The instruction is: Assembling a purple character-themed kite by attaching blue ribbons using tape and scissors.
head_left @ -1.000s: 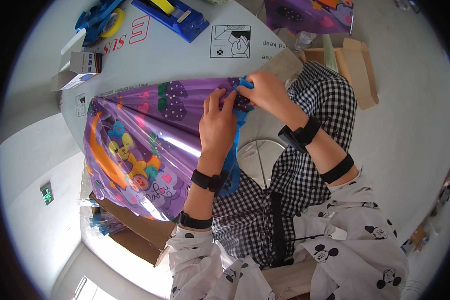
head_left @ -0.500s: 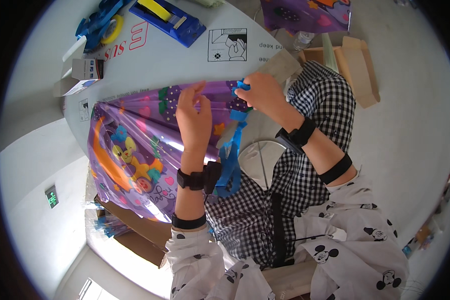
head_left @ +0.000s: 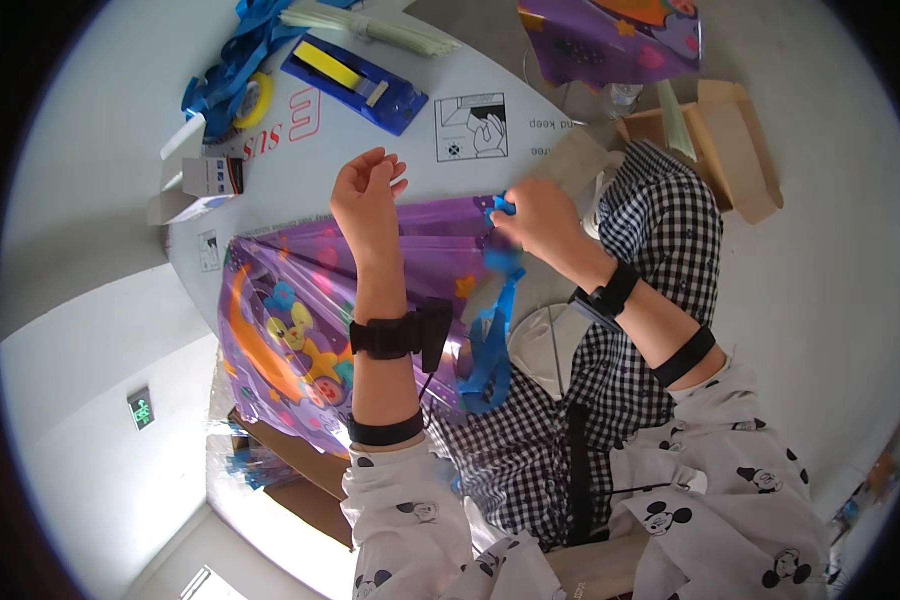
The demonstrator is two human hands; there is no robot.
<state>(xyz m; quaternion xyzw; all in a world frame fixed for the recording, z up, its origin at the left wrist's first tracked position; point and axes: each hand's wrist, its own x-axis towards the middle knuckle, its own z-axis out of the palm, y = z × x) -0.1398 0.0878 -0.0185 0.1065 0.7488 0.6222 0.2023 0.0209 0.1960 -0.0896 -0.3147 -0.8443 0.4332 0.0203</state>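
Observation:
My right hand (head_left: 542,226) is closed in a pinch on a blue ribbon (head_left: 503,207) at the right end of a shiny purple film sheet (head_left: 295,345). The sheet carries a cartoon animal print and lies in folds along the near table edge. From that end a longer loop of the blue ribbon (head_left: 487,365) hangs down over the checked cloth on my lap. Raised over the sheet's far edge, my left hand (head_left: 366,195) has its fingers loosely bent and apart, with nothing visible in them.
On the table (head_left: 370,170) stand a blue tape dispenser (head_left: 355,85) with yellow tape, more blue ribbon (head_left: 225,80), pale strips (head_left: 370,30) and a small open box (head_left: 202,180). Right of it are an open cardboard box (head_left: 735,150) and another purple sheet (head_left: 610,45).
My left hand has come off the purple sheet and moved up and away over the table. My right hand keeps its pinch on the ribbon. The whole view has shifted slightly.

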